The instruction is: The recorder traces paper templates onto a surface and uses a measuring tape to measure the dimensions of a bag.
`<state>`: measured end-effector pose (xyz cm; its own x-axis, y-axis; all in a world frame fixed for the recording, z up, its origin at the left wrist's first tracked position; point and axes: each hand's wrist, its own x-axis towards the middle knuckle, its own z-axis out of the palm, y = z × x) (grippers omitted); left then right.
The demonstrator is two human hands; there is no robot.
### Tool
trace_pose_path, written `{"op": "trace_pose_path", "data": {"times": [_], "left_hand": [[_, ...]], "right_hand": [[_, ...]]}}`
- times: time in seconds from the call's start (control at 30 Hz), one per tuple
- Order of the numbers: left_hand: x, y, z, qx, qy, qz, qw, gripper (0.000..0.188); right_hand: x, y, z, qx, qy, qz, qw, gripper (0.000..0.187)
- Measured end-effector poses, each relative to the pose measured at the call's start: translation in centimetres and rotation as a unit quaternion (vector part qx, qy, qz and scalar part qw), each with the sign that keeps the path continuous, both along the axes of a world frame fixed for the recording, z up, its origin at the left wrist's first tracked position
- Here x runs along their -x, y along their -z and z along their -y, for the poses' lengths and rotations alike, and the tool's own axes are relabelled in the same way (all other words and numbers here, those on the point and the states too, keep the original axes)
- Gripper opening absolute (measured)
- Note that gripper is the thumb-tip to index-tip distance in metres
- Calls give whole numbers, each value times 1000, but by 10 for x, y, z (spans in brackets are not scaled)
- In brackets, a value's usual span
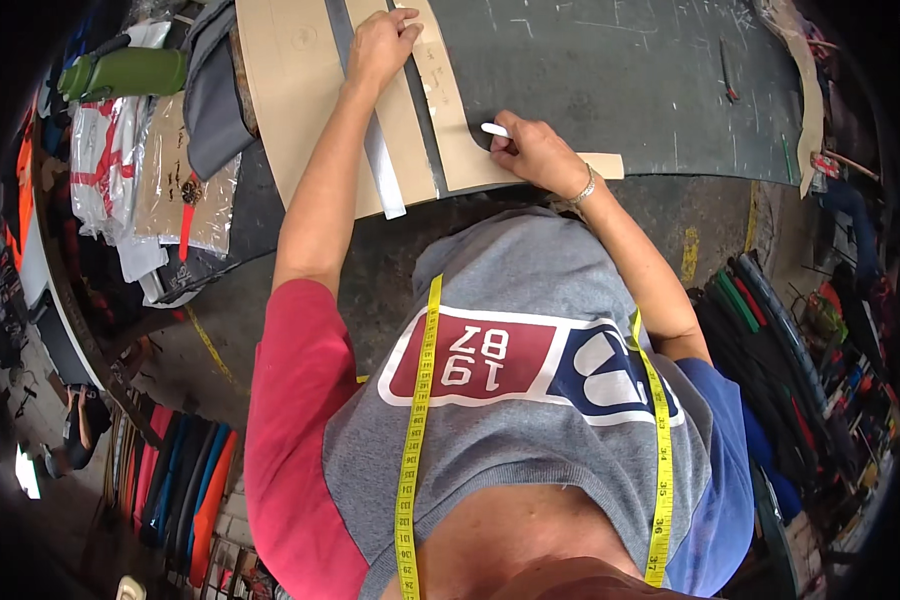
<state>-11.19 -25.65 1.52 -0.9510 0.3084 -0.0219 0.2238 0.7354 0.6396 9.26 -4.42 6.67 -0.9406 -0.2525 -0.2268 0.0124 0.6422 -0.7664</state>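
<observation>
My left hand lies on the beige card pattern pieces at the far side, its fingers reaching over the pattern with a gap between them. Under that forearm a long metal ruler lies across a wider beige card. My right hand grips a white marker, pinched between thumb and fingers, next to the curved inner edge of the pattern. A strip of this card shows right of my wrist. Beneath everything spreads a dark grey sheet with white marks.
A slim dark tool lies at the right. To the left are a green bottle, folded grey fabric, plastic-wrapped packages and a red-strapped watch. A yellow tape measure hangs over my chest. Fabric rolls stand right.
</observation>
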Motion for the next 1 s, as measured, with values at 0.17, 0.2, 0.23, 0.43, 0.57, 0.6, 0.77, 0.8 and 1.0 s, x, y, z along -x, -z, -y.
{"op": "trace_pose_path", "data": {"times": [0.17, 0.2, 0.23, 0.43, 0.57, 0.6, 0.77, 0.8, 1.0], "left_hand": [[-29, -30, 0, 83, 4, -73, 994, 39], [-28, -17, 6, 96, 24, -109, 989, 40], [-28, -5, 13, 108, 45, -144, 983, 41], [-38, 9, 19, -126, 118, -158, 972, 46], [-40, -13, -2, 128, 66, -108, 984, 48], [-42, -19, -4, 146, 75, -111, 980, 48], [-39, 5, 2, -76, 160, -269, 947, 48], [-47, -3, -2, 34, 140, -305, 942, 43], [-42, 10, 2, 163, 136, -295, 932, 44]], "right_hand": [[-2, -6, 9, -17, -13, 14, 1000, 20], [-2, -6, 12, -25, -19, 14, 999, 20], [-3, -6, 14, -25, -25, 14, 999, 20], [-4, -6, 14, -18, -13, 15, 1000, 22], [-3, -4, 10, -24, -7, 18, 1000, 21], [-3, -3, 9, -24, -10, 15, 1000, 21], [-6, 0, 7, -5, 3, 3, 1000, 22], [-5, 0, 6, -8, 13, 4, 1000, 23], [-2, 0, 2, -11, 13, 16, 1000, 22]]}}
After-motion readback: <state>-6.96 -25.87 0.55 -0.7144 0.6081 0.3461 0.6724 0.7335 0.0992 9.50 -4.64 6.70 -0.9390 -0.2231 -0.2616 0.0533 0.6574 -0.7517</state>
